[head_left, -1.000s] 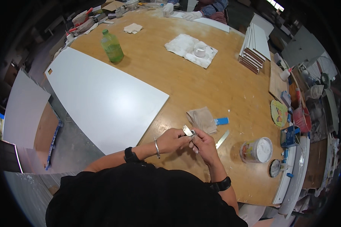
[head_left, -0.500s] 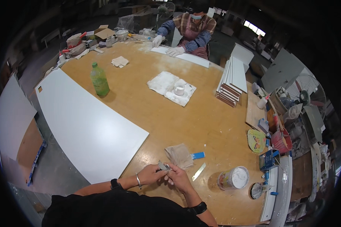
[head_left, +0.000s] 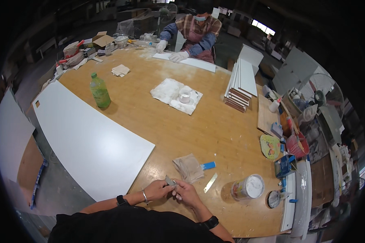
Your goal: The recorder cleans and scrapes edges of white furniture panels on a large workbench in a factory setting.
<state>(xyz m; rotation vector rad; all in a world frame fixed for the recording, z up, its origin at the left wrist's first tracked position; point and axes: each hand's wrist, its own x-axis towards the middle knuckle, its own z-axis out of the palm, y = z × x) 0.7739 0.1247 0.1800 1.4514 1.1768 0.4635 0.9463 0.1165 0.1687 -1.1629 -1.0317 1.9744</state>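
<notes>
My left hand point(head_left: 156, 190) and my right hand point(head_left: 187, 193) meet at the near edge of the table, both closed on a small flat grey piece point(head_left: 170, 180). It may be a blade or folded sandpaper; fingers cover part of it. Just beyond them lies a folded beige cloth point(head_left: 188, 167), a blue-handled tool point(head_left: 208, 165) sticking out beside it. To the right of my right hand rests a thin metal strip point(head_left: 210, 182). Farther right stands a clear tub of white paste point(head_left: 254, 186). A big white panel point(head_left: 97, 141) lies left of my hands.
A green bottle point(head_left: 100, 92) stands near the panel. White padding point(head_left: 166, 90) holds a small cup point(head_left: 185, 97) mid-table. Stacked white boards point(head_left: 242, 83) sit far right, near a blue can point(head_left: 285, 167). Across the table, a gloved co-worker point(head_left: 194, 36) presses on a narrow white board point(head_left: 198, 63).
The view has shifted slightly, so the table's contents sit a little farther left. Both hands stay together on the grey piece, which now points more upward. The co-worker's hands remain on the board.
</notes>
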